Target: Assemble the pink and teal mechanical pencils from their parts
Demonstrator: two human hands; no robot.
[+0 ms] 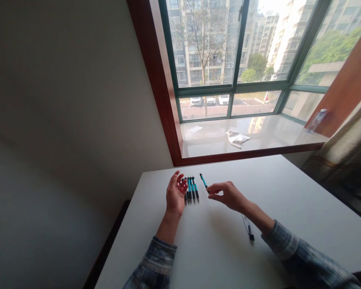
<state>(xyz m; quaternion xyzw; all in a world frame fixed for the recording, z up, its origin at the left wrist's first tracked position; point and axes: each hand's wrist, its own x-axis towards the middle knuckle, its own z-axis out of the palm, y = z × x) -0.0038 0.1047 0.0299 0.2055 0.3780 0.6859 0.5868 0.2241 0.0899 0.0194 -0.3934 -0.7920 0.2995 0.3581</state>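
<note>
Part of the row of slim teal-and-black plastic pens [193,189] is hidden from me: the bare left hand [175,196] covers its left end, so I cannot count them all. The lower tip of a single teal-and-black pen [203,179] is lost behind the fingers of the bare right hand [229,196], and I cannot tell whether its far end touches the white tabletop [216,257]. Beneath the right forearm, a thin clear stick with a black end [250,233] is partly covered and too fine to identify. Both blue-grey plaid sleeves [159,257] run out of my view at the bottom edge.

The right grip is narrow, thumb and fingers pinching the single pen by its near end; the pen slants away to the upper left, apart from the row and just right of it. My view shows the left grip wide, its fingers parted and loosely curled at the row's left side; whether they touch those pens, I cannot tell.
</note>
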